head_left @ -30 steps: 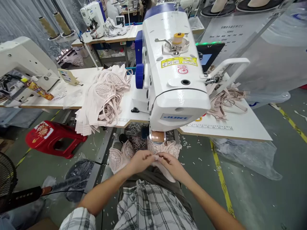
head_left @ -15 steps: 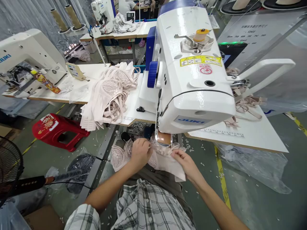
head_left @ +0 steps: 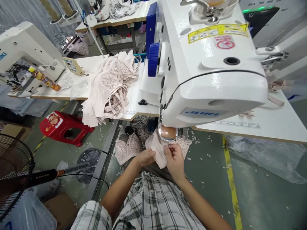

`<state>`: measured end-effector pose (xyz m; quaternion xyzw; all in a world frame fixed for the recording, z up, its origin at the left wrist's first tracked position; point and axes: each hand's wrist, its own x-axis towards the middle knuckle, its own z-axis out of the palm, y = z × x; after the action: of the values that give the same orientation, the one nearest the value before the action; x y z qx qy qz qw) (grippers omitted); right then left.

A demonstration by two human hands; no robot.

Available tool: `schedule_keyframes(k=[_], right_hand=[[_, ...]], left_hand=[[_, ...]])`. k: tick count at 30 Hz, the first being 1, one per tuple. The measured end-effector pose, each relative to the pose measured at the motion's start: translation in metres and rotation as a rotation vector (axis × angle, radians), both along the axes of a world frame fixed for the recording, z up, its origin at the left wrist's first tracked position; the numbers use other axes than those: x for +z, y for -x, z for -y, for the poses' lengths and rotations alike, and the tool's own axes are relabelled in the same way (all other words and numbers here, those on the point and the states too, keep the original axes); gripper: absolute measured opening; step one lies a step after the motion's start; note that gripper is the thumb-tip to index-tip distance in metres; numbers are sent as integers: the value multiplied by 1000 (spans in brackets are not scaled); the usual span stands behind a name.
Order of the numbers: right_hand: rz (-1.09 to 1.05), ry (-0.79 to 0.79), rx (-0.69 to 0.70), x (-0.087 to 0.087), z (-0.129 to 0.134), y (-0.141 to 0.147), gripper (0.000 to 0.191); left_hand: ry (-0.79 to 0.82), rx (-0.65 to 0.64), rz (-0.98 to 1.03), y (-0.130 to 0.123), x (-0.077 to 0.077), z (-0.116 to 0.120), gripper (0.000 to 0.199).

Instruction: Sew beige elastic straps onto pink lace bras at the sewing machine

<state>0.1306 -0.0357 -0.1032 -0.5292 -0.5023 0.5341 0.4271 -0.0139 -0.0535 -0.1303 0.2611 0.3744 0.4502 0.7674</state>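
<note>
A pale pink lace bra (head_left: 158, 150) lies under the front of the white sewing machine (head_left: 223, 99), by its clear guard with a brown pad behind it. My right hand (head_left: 176, 162) pinches the bra's edge between thumb and fingers, just below the guard. To the left, my left hand (head_left: 144, 157) grips the bra's fabric with its fingertips. More lace cups (head_left: 128, 148) hang left of that hand; whether they belong to the same bra I cannot tell. The needle area is hidden behind the guard.
A pile of pale pink bras (head_left: 109, 86) lies on the white table left of the machine. A second sewing machine (head_left: 26, 54) and a drink bottle (head_left: 45, 80) are farther left. A red stool (head_left: 64, 126) and a fan (head_left: 15, 172) stand on the left.
My right hand has moved left and turned inward, closer to my left hand. The bra's band has swung from the right to between my hands. The view has shifted closer to the machine.
</note>
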Motion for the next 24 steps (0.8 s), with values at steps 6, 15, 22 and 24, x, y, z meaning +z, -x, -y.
schedule_keyframes(k=[6, 15, 22, 24], right_hand=[[107, -81, -28, -16, 5, -2, 37], [395, -442, 49, 1, 0, -39, 25], [503, -344, 755, 36, -29, -68, 20], [486, -333, 747, 41, -30, -69, 14]], left_hand=[[35, 331, -46, -30, 9, 7, 62], [-158, 317, -437, -27, 60, 4, 29], [-357, -206, -686, -9, 96, 3, 28], [-357, -250, -699, -10, 98, 0, 27]])
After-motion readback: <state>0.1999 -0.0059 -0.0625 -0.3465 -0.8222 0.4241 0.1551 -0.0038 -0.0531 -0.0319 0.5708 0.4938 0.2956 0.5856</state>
